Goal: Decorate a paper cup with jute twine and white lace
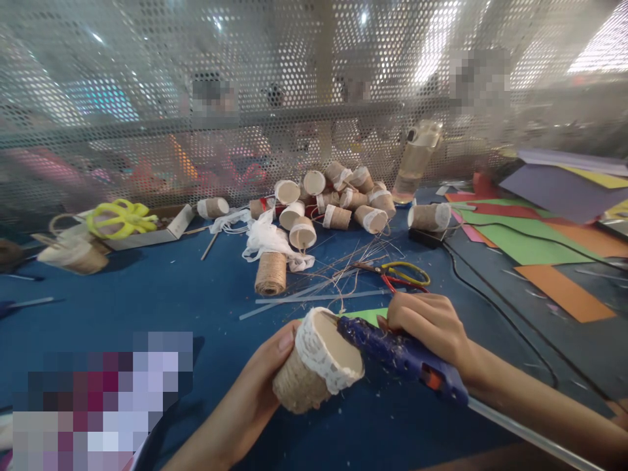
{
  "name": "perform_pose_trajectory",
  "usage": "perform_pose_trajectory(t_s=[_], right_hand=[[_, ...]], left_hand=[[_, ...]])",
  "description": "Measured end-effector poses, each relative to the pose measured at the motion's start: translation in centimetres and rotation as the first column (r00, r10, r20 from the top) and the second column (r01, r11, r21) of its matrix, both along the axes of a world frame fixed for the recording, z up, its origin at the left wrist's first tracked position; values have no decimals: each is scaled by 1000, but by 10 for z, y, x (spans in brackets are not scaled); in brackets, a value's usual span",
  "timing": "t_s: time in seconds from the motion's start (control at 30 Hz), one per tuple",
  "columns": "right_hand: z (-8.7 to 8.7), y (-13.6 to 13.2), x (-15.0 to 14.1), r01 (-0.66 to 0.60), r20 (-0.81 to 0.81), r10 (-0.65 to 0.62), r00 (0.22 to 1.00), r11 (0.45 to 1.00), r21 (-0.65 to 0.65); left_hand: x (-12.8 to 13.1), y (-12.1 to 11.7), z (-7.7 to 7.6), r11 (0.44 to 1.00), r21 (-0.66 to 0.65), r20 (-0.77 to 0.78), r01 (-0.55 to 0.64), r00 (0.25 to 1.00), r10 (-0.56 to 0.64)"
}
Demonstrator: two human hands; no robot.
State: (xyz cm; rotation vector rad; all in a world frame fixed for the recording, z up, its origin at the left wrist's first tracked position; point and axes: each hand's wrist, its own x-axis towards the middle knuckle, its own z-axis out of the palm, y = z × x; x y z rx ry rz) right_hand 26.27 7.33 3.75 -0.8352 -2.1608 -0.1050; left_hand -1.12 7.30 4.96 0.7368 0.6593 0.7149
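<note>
In my left hand [260, 373] I hold a twine-wrapped cup [304, 379] with white lace round its rim, tilted so its mouth faces right. My right hand [432, 327] is wrapped round a blue glue gun [392, 353] with a clear glue stick [530, 428] coming out of its back end. The gun's nozzle is at the inner edge of the cup's rim; whether it touches cannot be made out. Just beyond my right hand lie scissors [405, 275] with yellow and red handles. A green paper piece [366, 316] lies partly behind the gun.
Several similar cups [337, 217] are piled at the back by the perforated metal screen [314, 85]. A twine spool [270, 273], white lace [267, 237] and loose glue sticks [318, 300] lie before them. A bottle [417, 160], coloured paper [530, 232] and a black cable [495, 307] are to the right.
</note>
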Motion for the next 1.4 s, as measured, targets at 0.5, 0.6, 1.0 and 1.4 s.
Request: perform_pose_trajectory(t_s=[0.5,0.6,1.0,1.4], right_hand=[[-1,-1,1,8,-6,-8,1000,1000,18],[-2,-1,1,20,-10,-20,1000,1000,4],[3,-2,0,4,7,-5,1000,999,53],[2,0,0,12,27,-13,1000,999,53]], left_hand=[[1,-1,4,999,-15,-1,-28,1000,28],[1,0,4,1000,-9,17,-19,1000,19],[-2,0,3,999,-37,53,-20,998,22],[-2,0,3,998,-60,-41,-30,999,27]])
